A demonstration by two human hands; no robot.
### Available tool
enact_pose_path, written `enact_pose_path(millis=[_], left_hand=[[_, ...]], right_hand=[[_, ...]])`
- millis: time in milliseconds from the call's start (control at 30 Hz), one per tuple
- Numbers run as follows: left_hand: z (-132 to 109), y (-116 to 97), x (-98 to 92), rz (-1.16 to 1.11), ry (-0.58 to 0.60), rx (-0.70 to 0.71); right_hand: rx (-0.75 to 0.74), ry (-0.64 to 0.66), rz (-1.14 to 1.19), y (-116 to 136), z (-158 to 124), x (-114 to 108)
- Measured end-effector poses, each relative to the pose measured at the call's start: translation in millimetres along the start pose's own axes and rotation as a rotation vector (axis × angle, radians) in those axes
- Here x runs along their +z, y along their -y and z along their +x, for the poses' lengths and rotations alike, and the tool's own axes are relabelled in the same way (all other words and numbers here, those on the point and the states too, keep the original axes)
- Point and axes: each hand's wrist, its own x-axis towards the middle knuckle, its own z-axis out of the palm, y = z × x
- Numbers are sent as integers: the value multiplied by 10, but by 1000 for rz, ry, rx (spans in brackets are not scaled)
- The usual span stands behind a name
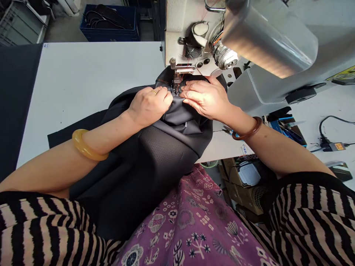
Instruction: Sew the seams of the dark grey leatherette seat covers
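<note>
A black leather cover (144, 162) with a perforated panel lies bunched on the table, its gathered edge running under the presser foot (176, 79) of an industrial sewing machine (191, 40). My left hand (149, 105) grips the folded leather just left of the needle. My right hand (203, 99) presses and pinches the same seam from the right, its fingertips close to the presser foot. Orange stitching shows on the leather behind the foot. The needle point is hidden among the folds and fingers.
The machine's white table (91, 81) extends left, with a dark cloth (19, 92) along its far-left side. A blue crate (109, 24) of black pieces stands beyond it. Blue tools (290, 131), a black cable (324, 133) and cardboard boxes (241, 184) lie right.
</note>
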Motion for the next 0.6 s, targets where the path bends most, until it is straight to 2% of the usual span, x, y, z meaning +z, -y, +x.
enact_pose_path(millis=[233,367,467,533,600], left_hand=[[3,-79,-3,73,-3,-5],[66,-38,-134,38,177,-12],[97,162,-190,-166,275,62],[89,312,-160,-359,256,141],[58,396,-86,-505,188,91]], right_hand=[[-12,-6,30,-57,3,27],[46,-36,-30,105,22,44],[88,-71,-111,305,15,71],[94,-70,-141,393,-14,93],[92,-71,-119,405,-58,120]])
